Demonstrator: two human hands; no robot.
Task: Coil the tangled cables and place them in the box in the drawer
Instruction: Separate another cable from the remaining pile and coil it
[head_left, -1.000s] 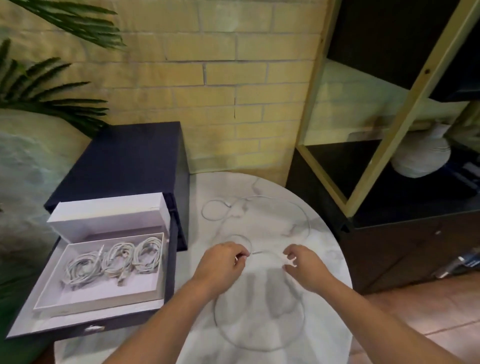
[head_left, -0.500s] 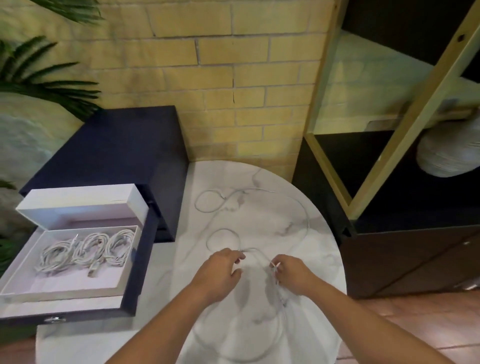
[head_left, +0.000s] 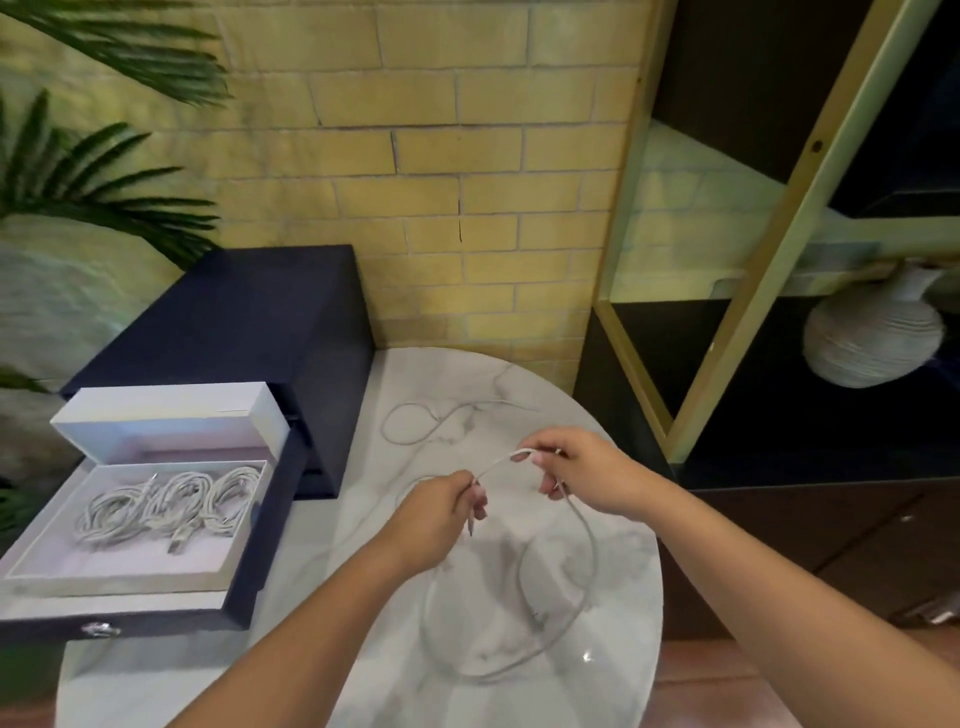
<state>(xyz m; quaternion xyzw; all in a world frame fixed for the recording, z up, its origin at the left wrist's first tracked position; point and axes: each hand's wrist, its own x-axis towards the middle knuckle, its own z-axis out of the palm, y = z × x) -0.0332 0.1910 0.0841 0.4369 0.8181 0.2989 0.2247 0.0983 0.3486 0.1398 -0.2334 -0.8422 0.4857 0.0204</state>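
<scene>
- The left hand (head_left: 441, 512) and right hand (head_left: 576, 467) are raised over the centre of the table (head_left: 623, 597). Each one's fingers are curled and pinching the cable (head_left: 498, 464), with a short stretch taut between them.
- From the right hand the cable drops in a wide loop to the table in the lower centre.
- To coil well, I would judge: use one hand as the anchor, feed even loops into it with the other, and let the slack slide freely so no twist builds.
- The box (head_left: 114, 584) lies open in the drawer (head_left: 260, 545) at left and holds three coils (head_left: 171, 501) side by side. Free room shows in front of them.
- A small loop (head_left: 410, 423) lies on the table just above the hands. I cannot tell whether it belongs to the held cable or is a second one.
- The pale cable is hard to trace on the marble, and its plugs are not clear.
</scene>
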